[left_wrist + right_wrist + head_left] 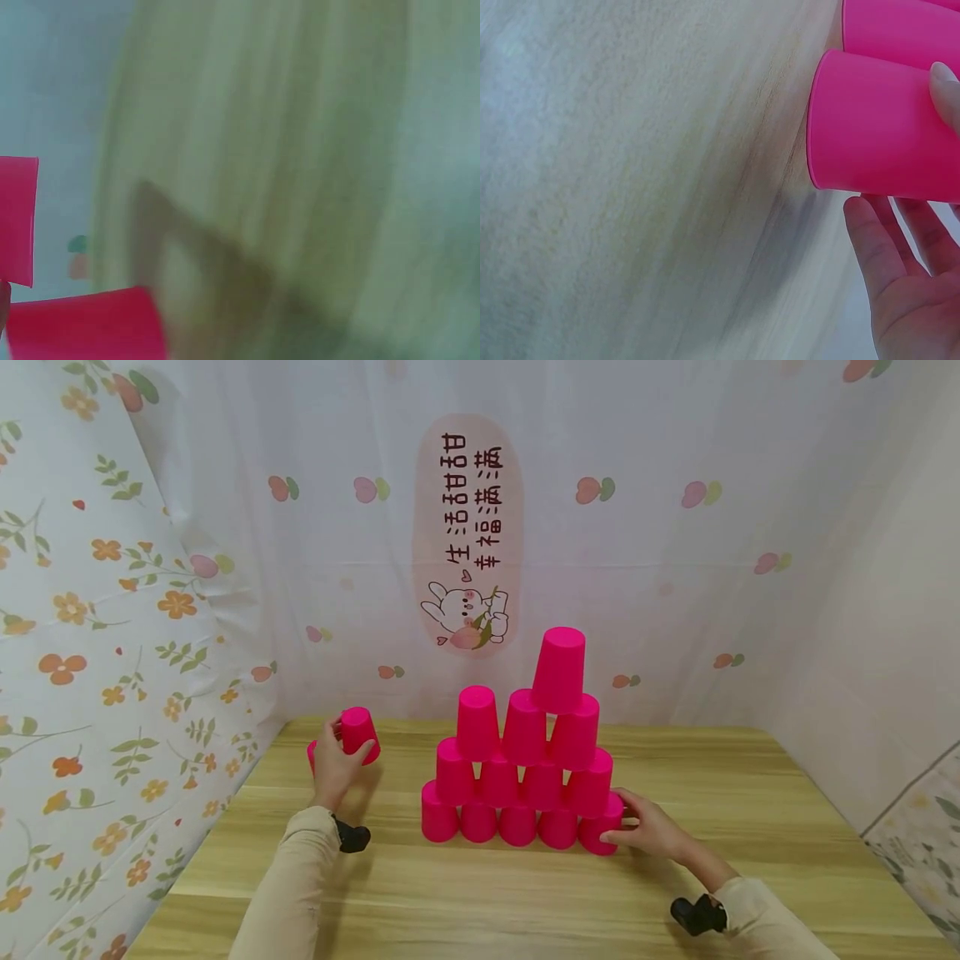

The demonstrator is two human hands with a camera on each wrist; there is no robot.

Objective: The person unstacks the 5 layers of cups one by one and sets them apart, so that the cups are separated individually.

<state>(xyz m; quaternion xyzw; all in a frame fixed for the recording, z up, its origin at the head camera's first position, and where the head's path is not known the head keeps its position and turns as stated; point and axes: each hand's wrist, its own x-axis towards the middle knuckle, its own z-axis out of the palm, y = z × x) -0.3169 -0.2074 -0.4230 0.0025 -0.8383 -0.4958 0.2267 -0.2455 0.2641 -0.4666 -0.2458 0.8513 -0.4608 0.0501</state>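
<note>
My left hand point(336, 764) grips an upside-down pink cup point(358, 735) at the table's far left, its thumb on the near side. A second pink cup point(311, 756) shows partly behind that hand. In the left wrist view, the held cup point(16, 221) is cut off by the edge, above another cup point(86, 326). Pink cups stand upside down in a four-level pyramid with one top cup point(561, 670). My right hand point(654, 831) holds the bottom-right cup point(600, 827), thumb point(946, 97) across its near side and fingers point(877, 244) at its far side.
A wood-grain table point(465, 902) carries the cups. Behind it hangs a printed curtain point(660, 568), and a flowered curtain point(90, 635) runs along the left. Black wrist devices point(352, 837) are worn on both forearms. The left hand is well apart from the pyramid.
</note>
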